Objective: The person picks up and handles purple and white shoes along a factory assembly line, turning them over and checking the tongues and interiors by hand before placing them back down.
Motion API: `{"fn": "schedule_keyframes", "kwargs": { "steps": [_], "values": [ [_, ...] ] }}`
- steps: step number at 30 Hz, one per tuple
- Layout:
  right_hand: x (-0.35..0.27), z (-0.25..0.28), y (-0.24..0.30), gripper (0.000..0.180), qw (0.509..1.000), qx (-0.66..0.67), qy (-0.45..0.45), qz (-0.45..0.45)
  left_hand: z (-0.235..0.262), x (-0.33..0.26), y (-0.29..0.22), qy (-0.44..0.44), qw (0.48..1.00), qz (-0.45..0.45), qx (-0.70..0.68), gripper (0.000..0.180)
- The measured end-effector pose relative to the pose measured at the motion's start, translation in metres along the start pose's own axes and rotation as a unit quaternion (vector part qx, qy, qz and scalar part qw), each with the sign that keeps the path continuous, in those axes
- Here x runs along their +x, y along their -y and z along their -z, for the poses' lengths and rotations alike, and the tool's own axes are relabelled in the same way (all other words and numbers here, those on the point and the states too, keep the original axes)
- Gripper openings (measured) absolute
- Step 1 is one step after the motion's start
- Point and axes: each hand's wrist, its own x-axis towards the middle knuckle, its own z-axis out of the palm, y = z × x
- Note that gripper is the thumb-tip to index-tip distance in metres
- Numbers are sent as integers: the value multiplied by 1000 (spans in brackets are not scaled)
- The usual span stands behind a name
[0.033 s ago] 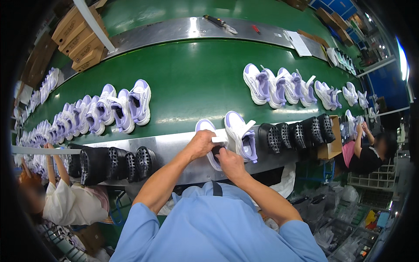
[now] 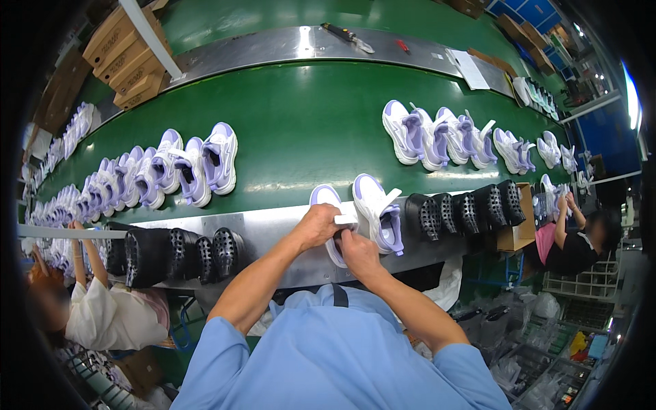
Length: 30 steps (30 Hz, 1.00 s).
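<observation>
A white and lavender sneaker rests on the metal ledge in front of me, toe pointing away. My left hand is wrapped round its upper, beside a raised white strap. At the shoe's opening, my right hand has its fingers closed on the collar. Those fingertips are partly hidden inside, so I cannot tell whether they also hold something small. Just right of my hands stands a matching sneaker, untouched, with its white strap sticking up.
Rows of similar sneakers stand on the green belt at left and right. Black perforated blocks line the ledge at left and right. Cutters lie on the far metal strip. Co-workers sit on both sides.
The held sneaker and both hands have shifted very slightly to the right. Less of the dark patch at the shoe's opening shows beside my right fingers.
</observation>
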Motion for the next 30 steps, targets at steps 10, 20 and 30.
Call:
{"fn": "schedule_keyframes", "kwargs": {
  "steps": [10, 20, 30],
  "values": [
    [11, 13, 15, 24, 956, 186, -124, -188, -40, -70, -20, -141, 949, 254, 127, 75],
    [52, -3, -6, 35, 972, 152, 46, 170, -26, -68, 12, -180, 968, 162, 68, 43],
    [49, -19, -30, 17, 645, 733, 9, -217, -14, -52, -40, -216, 948, -34, 231, 28]
  ]
}}
